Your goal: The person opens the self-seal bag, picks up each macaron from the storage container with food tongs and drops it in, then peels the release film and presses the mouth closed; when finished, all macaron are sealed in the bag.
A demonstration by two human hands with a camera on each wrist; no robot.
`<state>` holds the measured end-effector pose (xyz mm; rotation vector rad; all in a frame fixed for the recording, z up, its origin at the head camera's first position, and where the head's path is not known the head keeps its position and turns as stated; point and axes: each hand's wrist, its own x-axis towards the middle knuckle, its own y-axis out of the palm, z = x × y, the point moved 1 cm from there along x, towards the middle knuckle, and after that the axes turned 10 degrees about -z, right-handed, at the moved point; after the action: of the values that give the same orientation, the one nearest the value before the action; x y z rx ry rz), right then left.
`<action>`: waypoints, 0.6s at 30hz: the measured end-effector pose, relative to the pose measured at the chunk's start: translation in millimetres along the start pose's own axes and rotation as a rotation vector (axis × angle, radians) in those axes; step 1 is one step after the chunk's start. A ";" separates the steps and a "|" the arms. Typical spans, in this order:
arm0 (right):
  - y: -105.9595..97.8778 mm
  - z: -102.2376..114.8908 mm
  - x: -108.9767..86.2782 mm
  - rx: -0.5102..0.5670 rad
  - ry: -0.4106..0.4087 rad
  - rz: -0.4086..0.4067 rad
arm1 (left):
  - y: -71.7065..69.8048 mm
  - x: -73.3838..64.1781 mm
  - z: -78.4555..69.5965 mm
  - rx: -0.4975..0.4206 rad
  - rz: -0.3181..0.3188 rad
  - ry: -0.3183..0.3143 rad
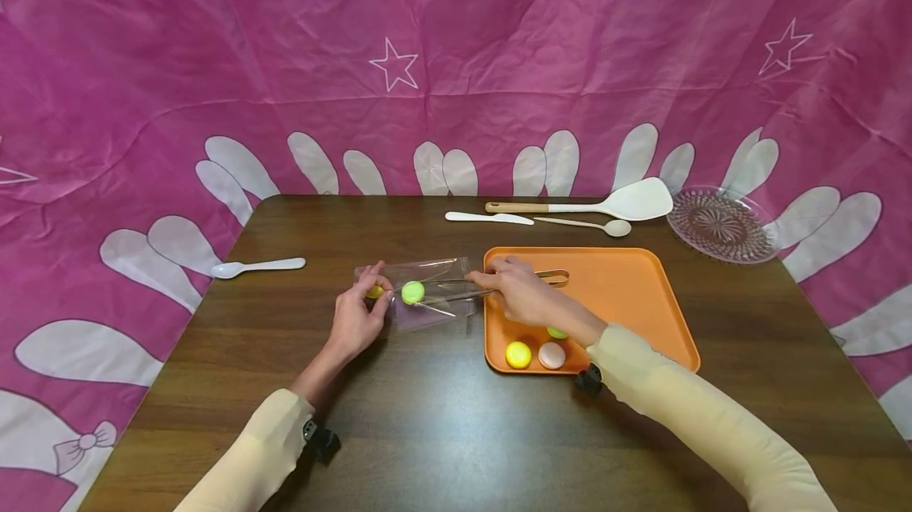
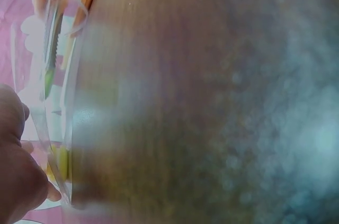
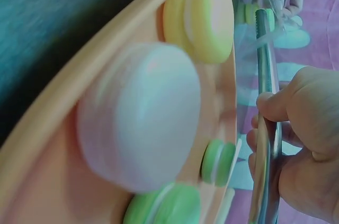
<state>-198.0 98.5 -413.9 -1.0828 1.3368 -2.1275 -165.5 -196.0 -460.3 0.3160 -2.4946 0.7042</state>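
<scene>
A clear plastic bag (image 1: 427, 321) lies flat on the dark wooden table, its mouth toward the right. My left hand (image 1: 358, 317) pinches the bag near its left end, fingertips around a yellow macaron (image 1: 375, 291) inside. In my right hand (image 1: 523, 292) are metal tongs (image 3: 263, 181), gripped between thumb and fingers, their arms reaching left into the bag. A green macaron (image 1: 412, 293) is at the tong tips within the bag. Under my right forearm, the orange tray (image 1: 627, 282) carries a yellow macaron (image 1: 518, 354), a pale pink one (image 1: 552, 355) and green ones (image 3: 218, 162), partly hidden in the head view.
Along the back edge lie a white spatula (image 1: 637, 200) with a wooden handle, a white knife (image 1: 488, 218) and a pale spoon (image 1: 616, 228). A clear patterned plate (image 1: 721, 225) sits at the back right. A white spoon (image 1: 258, 266) lies on the left. Pink cloth (image 1: 285, 37) hangs behind.
</scene>
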 end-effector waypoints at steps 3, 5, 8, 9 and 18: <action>3.1 3.7 4.9 0.002 0.022 0.029 | -0.7 -0.2 -0.3 -0.001 -0.003 0.004; 5.6 5.6 7.2 0.005 0.021 0.040 | -0.7 -0.2 -0.5 0.001 -0.002 0.003; 9.8 8.1 10.9 0.007 -0.005 0.032 | -0.6 0.0 -0.8 0.002 -0.001 -0.001; 11.0 8.9 12.1 0.008 -0.016 0.026 | -0.6 0.2 -0.8 0.002 0.000 -0.002; 20.4 15.8 22.4 0.026 -0.049 0.020 | -1.9 3.0 -2.8 0.001 0.006 -0.007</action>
<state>-200.8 64.9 -419.2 -1.1000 1.2891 -2.0846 -166.2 -196.3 -455.9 0.3125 -2.5025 0.7081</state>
